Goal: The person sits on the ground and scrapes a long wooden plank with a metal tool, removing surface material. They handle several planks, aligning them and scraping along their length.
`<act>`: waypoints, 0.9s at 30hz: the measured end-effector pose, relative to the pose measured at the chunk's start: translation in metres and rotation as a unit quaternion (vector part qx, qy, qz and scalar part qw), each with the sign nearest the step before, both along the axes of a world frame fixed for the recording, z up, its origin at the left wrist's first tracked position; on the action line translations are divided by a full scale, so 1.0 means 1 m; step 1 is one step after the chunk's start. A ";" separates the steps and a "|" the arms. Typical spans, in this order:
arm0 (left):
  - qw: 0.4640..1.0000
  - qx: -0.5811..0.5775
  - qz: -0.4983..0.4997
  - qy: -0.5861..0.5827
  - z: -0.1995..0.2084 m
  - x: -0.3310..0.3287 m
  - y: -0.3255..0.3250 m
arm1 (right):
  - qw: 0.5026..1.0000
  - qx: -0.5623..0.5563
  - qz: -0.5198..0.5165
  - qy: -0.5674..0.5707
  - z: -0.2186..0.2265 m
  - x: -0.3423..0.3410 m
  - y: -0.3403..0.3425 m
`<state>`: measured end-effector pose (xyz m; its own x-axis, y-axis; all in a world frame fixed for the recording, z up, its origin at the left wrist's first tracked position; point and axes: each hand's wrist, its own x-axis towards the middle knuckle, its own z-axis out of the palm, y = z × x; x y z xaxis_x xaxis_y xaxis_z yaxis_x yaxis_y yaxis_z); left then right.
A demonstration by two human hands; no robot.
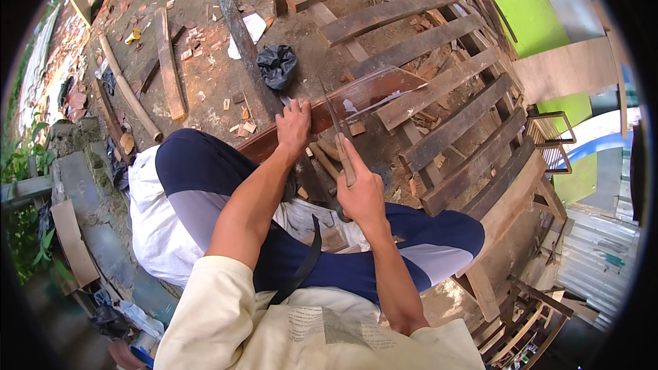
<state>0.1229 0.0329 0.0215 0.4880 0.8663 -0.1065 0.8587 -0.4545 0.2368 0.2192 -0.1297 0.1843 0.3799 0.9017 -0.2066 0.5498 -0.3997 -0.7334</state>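
Observation:
I sit with my knees up over a dirt floor. My left hand (294, 127) presses down on a long reddish-brown wooden plank (363, 93) that lies across in front of me. My right hand (361, 195) grips the wooden handle of a long-bladed knife (336, 123), thumb laid along the handle. Its narrow blade points away from me and rests on the plank's edge, just right of my left hand. Small wood chips lie around the plank.
A rack of dark wooden slats (439, 89) fills the right and far side. A black plastic bag (277, 66) lies beyond the plank. Loose boards (168, 62) and a pole (127, 90) lie at the left. A white sack (154, 219) is under my left leg.

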 end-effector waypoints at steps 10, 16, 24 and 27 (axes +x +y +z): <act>0.998 0.062 0.005 0.010 -0.022 -0.003 0.002 | 0.999 -0.006 -0.009 0.036 0.060 -0.004 -0.064; 0.998 0.068 0.008 -0.011 -0.017 -0.001 0.001 | 1.000 0.006 -0.007 -0.006 0.006 0.009 -0.023; 0.999 0.052 0.011 0.004 -0.004 0.005 0.000 | 1.000 -0.018 0.002 -0.006 -0.034 0.015 0.045; 0.998 0.054 0.015 0.026 -0.016 0.004 0.003 | 1.000 -0.025 -0.001 -0.014 -0.021 0.006 0.042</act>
